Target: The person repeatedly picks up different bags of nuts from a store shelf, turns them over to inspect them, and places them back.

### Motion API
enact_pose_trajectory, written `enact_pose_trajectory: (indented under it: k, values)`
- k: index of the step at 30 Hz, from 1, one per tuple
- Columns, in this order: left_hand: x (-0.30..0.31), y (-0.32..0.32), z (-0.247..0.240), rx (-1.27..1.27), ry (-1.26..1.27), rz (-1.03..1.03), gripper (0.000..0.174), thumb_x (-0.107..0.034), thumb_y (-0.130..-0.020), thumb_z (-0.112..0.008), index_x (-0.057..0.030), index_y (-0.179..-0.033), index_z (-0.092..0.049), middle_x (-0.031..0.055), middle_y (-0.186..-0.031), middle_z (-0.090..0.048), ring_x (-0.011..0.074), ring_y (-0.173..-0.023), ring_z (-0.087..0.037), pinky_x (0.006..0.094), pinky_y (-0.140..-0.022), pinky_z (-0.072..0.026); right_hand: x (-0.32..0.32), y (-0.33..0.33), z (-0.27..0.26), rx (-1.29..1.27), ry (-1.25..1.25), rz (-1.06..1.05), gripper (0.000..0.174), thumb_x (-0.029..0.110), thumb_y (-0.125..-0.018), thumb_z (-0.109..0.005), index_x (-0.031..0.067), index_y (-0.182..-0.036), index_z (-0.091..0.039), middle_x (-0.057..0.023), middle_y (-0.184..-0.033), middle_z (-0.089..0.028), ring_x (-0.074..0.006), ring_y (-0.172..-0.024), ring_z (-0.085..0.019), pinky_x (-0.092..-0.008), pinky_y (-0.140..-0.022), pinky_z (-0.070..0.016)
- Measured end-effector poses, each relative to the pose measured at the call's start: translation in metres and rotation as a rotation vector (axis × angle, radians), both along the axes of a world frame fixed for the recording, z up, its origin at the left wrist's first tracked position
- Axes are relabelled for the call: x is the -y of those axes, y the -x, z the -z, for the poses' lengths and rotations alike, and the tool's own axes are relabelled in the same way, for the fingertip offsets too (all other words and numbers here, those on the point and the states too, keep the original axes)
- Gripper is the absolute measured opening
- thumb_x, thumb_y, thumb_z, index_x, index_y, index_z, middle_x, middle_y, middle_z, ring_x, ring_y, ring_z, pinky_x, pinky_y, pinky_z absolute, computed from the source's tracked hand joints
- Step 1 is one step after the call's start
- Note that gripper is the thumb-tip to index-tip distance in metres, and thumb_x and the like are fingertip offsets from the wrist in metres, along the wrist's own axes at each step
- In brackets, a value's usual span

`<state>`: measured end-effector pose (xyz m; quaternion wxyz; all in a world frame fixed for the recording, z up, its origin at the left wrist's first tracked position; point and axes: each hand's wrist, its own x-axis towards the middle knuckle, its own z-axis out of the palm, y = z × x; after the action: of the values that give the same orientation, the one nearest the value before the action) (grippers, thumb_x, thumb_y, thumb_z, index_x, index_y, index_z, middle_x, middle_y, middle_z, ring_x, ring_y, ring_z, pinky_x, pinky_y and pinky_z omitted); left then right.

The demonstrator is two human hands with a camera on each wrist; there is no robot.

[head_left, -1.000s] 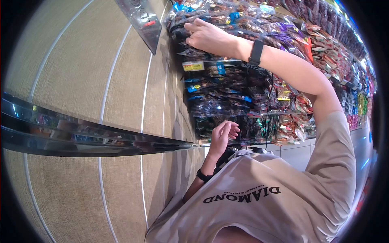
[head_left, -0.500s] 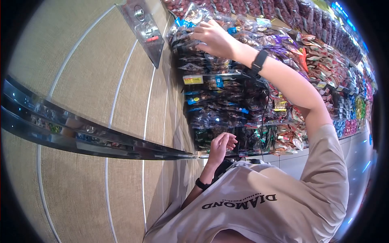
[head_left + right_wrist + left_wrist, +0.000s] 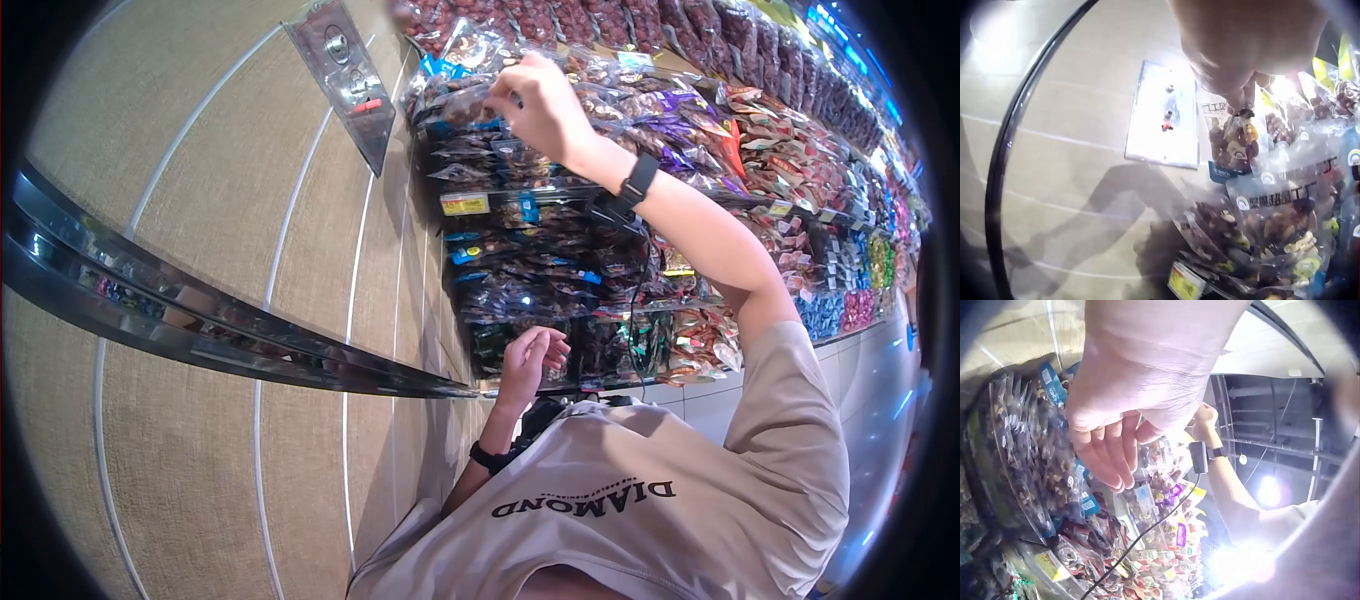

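My right hand (image 3: 548, 112) reaches to the top shelf, thumb and fingers curled together at a clear bag of mixed nuts (image 3: 468, 105). In the right wrist view that nut bag (image 3: 1230, 147), with dark print across its top and a blue lower edge, stands upright at the fingertips, which pinch it; part of it is hidden behind the hand. My left hand (image 3: 530, 358) hangs low in front of the shirt, near the lower shelf, holding nothing. The left wrist view shows the left hand (image 3: 1125, 419) with fingers loosely bent.
Several shelves of packed snack bags (image 3: 690, 140) run off to the right. A yellow price tag (image 3: 465, 204) marks the shelf edge. A beige wall (image 3: 200, 250) stands at left, with a clear box (image 3: 350, 90) on it and a dark glossy rail (image 3: 230, 330) across it. A black cable (image 3: 1141, 537) hangs down.
My right hand has shifted lower and rightward in the head view, its thumb and fingers now curled at the nut bag. The left hand stays low. The head view has tilted slightly.
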<state>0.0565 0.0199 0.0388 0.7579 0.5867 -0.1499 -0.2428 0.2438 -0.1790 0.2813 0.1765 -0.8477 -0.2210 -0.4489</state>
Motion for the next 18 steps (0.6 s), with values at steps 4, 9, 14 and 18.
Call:
enact_pose_trajectory:
  k: [4, 9, 14, 18]
  values:
    - [-0.007, -0.005, -0.003, 0.021, -0.001, -0.012, 0.033, -0.023, -0.109, -0.045, 0.0015, -0.114, -0.066, 0.0122, -0.095, -0.074, 0.0142, -0.079, -0.070, 0.0275, -0.072, -0.0587, 0.012, 0.033, -0.018, 0.041, -0.331, 0.055, 0.014, 0.017, -0.086, -0.080, 0.0052, -0.093, -0.076, -0.0086, -0.078, -0.072, -0.0195, -0.076, -0.068, -0.0334, -0.072, -0.0540]
    - [-0.015, -0.009, -0.032, 0.047, 0.080, -0.030, 0.033, -0.024, -0.109, -0.046, -0.0006, -0.130, -0.057, 0.0143, -0.116, -0.068, 0.0159, -0.092, -0.068, 0.0292, -0.073, -0.0575, 0.024, 0.136, -0.006, -0.484, -0.811, -0.210, 0.017, 0.015, -0.090, -0.079, 0.0013, -0.098, -0.074, 0.0018, -0.079, -0.071, -0.0037, -0.066, -0.060, -0.0219, -0.059, -0.0472]
    - [-0.013, 0.002, -0.067, -0.089, 0.634, 0.157, 0.056, -0.039, -0.108, -0.045, -0.0002, -0.148, -0.043, 0.0182, -0.142, -0.054, 0.0261, -0.118, -0.063, 0.0433, -0.079, -0.0606, 0.012, 0.208, 0.101, -0.945, -1.136, -0.392, 0.012, 0.011, -0.094, -0.074, 0.0009, -0.099, -0.072, 0.0010, -0.082, -0.069, -0.0040, -0.066, -0.059, -0.0211, -0.057, -0.0453]
    - [-0.010, 0.008, -0.081, -0.038, 0.327, 0.111, 0.053, -0.037, -0.110, -0.043, 0.0007, -0.147, -0.046, 0.0155, -0.132, -0.061, 0.0249, -0.108, -0.069, 0.0394, -0.075, -0.0645, -0.002, 0.230, 0.137, -0.990, -1.265, -0.391, 0.010, 0.005, -0.094, -0.072, 0.0006, -0.103, -0.072, 0.0008, -0.082, -0.067, -0.0032, -0.062, -0.052, -0.0202, -0.054, -0.0398]
